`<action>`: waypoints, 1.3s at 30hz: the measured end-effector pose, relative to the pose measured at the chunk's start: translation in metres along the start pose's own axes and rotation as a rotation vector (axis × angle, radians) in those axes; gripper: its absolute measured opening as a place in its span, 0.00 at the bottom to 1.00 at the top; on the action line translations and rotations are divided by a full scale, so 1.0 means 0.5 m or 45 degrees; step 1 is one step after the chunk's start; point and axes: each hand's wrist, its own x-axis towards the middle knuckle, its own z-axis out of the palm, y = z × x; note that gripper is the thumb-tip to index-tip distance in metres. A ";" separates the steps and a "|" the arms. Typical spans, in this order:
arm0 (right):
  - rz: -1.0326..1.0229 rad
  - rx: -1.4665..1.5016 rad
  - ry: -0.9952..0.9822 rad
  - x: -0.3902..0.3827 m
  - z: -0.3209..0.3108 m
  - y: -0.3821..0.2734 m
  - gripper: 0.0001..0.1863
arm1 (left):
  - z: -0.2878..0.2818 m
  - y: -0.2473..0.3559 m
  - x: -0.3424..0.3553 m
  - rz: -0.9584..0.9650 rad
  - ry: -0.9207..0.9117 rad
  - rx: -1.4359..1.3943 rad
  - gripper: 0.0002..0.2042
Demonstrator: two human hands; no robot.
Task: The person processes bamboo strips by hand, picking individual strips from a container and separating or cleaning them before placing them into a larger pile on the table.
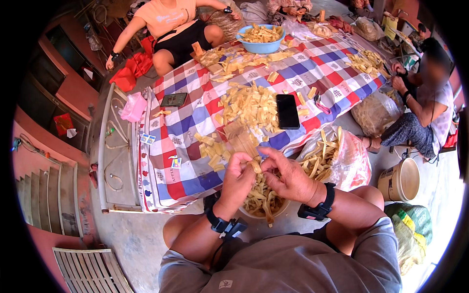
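My left hand (238,177) and my right hand (291,179) meet just past the table's near edge. Both pinch a pale yellow dried strip (255,166) between their fingertips. Directly below them is a white bowl (281,212) of similar, darker strips (264,198), some drooping over its rim; my hands hide part of it. Past my fingertips lies a flat tan wooden piece (242,141), next to a heap of short cut yellow pieces (249,105). To the right of my right hand, an opened plastic bag (349,163) holds long yellow strips (320,156).
A checkered cloth (195,127) covers the table. On it lie a black phone (287,111), another phone (174,99) and pink-handled scissors (321,105). A blue basin (264,47) stands at the far side. A bucket (405,178) is at right. Two people (168,19) (432,97) sit nearby.
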 end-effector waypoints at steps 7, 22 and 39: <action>0.379 0.471 -0.042 0.008 -0.009 0.014 0.16 | -0.005 0.024 -0.007 -0.026 -0.161 0.119 0.07; 0.421 0.286 0.199 0.030 -0.046 0.019 0.07 | 0.009 0.040 -0.021 0.102 -0.225 0.128 0.21; -0.150 -0.153 0.049 0.032 -0.035 -0.012 0.07 | -0.008 0.016 0.009 0.332 -0.161 0.560 0.05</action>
